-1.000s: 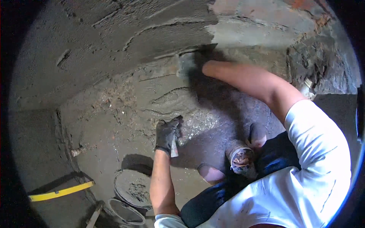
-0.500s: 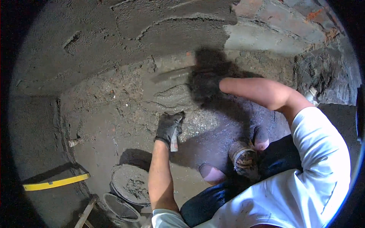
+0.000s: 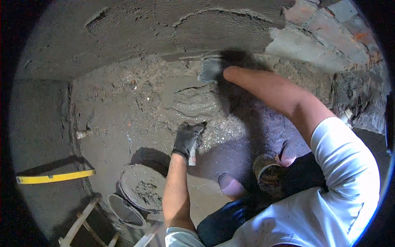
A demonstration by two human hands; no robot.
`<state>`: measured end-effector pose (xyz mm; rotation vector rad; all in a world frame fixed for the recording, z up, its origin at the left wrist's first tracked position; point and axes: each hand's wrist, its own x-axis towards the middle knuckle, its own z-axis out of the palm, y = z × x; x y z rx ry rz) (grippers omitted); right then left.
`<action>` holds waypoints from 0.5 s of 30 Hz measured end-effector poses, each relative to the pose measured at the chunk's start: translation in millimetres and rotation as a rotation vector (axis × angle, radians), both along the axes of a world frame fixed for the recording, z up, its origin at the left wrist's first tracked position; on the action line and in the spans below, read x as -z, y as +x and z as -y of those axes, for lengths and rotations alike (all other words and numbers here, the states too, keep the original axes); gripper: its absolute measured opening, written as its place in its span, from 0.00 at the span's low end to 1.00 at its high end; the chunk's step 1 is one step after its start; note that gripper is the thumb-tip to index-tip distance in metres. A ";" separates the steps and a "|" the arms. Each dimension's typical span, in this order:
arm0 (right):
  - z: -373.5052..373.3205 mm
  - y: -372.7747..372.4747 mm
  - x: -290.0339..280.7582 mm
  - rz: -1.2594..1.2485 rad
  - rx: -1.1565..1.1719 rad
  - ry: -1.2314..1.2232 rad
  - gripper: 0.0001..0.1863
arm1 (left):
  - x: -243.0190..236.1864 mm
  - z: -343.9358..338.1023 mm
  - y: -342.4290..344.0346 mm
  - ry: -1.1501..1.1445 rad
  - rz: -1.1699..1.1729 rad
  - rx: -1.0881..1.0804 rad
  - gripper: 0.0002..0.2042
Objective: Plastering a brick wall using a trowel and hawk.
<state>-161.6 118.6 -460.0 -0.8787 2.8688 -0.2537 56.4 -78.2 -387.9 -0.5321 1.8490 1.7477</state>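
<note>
My left hand, in a dark glove, is closed at the near edge of a mortar-covered hawk. A pale strip, perhaps its handle, pokes out below the fingers. A heap of wet mortar lies on the hawk. Beyond it, my gloved right hand is raised at the foot of the plastered wall. It holds a trowel, whose long thin blade reaches left along the wall; the glove's fingers are partly in shadow.
A round bucket of mortar stands left of my left forearm, beside a smaller open container. A yellow spirit level leans at the left. A wooden frame is at lower left. Near my feet sits a dirty bucket. A pipe stub juts out.
My right hand with the trowel has moved up and a little left, from beside the mortar heap to the wall. My left hand stays at the hawk. The whole view has shifted slightly.
</note>
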 end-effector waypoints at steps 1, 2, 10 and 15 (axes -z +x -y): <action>-18.8 1.7 12.6 -0.007 0.010 0.010 0.07 | -3.3 -8.9 -8.4 -0.031 0.044 0.137 0.09; -48.6 0.2 24.2 -0.017 -0.178 0.073 0.06 | -5.1 -21.8 -17.6 -0.048 0.075 0.290 0.14; -86.0 81.4 -23.9 0.644 -0.265 -0.201 0.16 | -24.8 -68.6 -3.5 0.112 0.069 0.054 0.08; -107.5 153.5 -213.3 0.312 -0.036 -0.118 0.22 | -50.1 -61.5 21.1 0.128 -0.013 -0.058 0.06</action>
